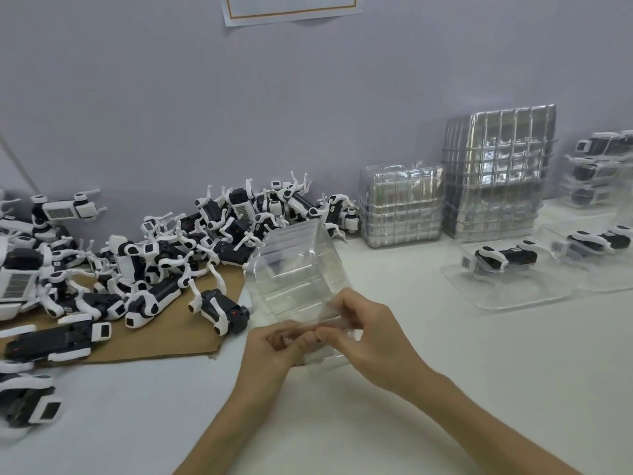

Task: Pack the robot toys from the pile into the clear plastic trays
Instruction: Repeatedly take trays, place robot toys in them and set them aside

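With left hand (274,344) and right hand (371,332) pinching clear plastic tray (294,279); nearest robot toy (219,310) at 9 o'clock, axis 9-to-3, nearer left hand.

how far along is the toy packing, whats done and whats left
Early. Done: two filled trays lie at the right, with a stack of packed trays behind them. In hand: the left hand and right hand pinch an empty clear tray by its near edge. Left: a big pile of robot toys on the cardboard, plus tall stacks of empty trays.
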